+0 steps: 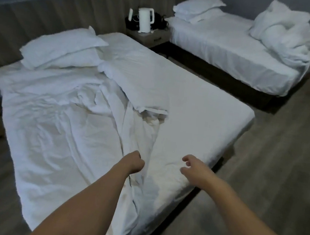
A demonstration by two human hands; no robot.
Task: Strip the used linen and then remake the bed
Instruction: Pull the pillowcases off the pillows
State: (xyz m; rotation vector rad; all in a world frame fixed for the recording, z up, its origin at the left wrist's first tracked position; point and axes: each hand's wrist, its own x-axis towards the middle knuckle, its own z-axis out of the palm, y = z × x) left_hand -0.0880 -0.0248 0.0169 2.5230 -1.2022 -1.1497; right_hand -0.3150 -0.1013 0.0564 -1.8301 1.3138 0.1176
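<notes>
The near bed [199, 110] carries the used linen: a rumpled duvet [52, 125] over its left half, bunched into a ridge down the middle, with the fitted sheet [196, 133] bare along the right side. Two stacked pillows [61, 52] lie at the head-end left corner.

At the foot edge, the left hand [134, 162] is clenched on a fold of the duvet ridge; its grip looks clamped on cloth, though the fingers are turned away. The right hand [192, 170] hovers just above the sheet near the foot-end right corner, grip apart, fingers loosely curled, holding nothing.

Risks, as I judge them: pulling with one hand only could drag the duvet askew and sweep the pillows along, or drop linen onto the floor [260, 168]. A hard tug might also lift the fitted sheet unevenly off its corners.

The foot end is covered by the forearms. Dim light blurs dark marks in the ridge folds; stain or shadow, I cannot tell.
</notes>
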